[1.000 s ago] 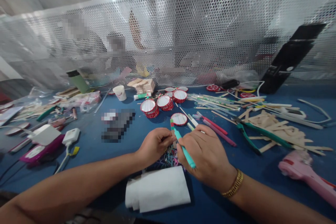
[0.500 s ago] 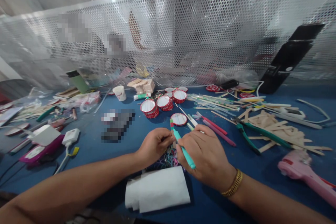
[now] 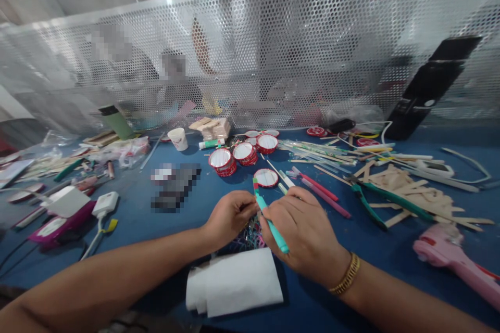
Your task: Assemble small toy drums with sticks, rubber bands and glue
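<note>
In front of me my right hand (image 3: 299,229) is closed round a turquoise marker (image 3: 276,231), with its tip pointing up and left. My left hand (image 3: 232,217) pinches a narrow stick whose end is coloured red and green (image 3: 255,183); its lower part is hidden by the fingers. The marker's tip meets or nearly meets the stick, just below the coloured end. Beneath both hands lies a pile of small shiny multicoloured pieces (image 3: 249,235). A folded white cloth or paper (image 3: 236,282) lies nearest me.
Red-rimmed round discs (image 3: 266,177) stand beyond my hands, some stacked. Pink markers (image 3: 326,195), green-handled pliers (image 3: 375,203), wooden sticks (image 3: 408,190) and a pink glue gun (image 3: 449,257) lie rightward. Leftward are a paper cup (image 3: 178,139) and a white charger (image 3: 105,203). A perforated metal screen (image 3: 297,52) rises behind.
The marker and my right hand have shifted very slightly left. My left hand stays in place with the stick.
</note>
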`<state>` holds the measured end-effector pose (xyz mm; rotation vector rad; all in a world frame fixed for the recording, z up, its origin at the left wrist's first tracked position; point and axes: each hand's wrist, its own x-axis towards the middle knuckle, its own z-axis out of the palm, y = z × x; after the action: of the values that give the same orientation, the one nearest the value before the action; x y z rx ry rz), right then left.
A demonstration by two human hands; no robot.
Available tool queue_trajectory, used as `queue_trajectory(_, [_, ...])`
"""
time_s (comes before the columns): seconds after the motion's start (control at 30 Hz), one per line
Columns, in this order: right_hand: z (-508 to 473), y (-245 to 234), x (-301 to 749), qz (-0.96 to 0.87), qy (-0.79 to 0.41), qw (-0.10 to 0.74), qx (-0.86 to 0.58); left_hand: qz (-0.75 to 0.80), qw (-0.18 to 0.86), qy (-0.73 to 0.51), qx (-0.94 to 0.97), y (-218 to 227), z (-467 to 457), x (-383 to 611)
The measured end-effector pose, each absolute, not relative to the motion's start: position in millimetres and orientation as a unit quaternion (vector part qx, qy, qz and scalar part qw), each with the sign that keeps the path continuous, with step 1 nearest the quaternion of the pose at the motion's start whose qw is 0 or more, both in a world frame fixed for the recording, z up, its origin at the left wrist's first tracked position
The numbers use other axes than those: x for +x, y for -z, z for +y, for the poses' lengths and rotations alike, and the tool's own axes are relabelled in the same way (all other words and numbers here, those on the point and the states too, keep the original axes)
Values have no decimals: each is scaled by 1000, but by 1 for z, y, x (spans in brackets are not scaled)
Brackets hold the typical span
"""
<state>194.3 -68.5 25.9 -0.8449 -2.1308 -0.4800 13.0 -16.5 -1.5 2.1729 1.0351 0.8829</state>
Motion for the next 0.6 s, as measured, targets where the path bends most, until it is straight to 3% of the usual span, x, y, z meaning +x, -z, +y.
queue_trajectory(0.6, [-76,-24,200,-850,161,407,-292,399,325,-338,788,0,-18,12])
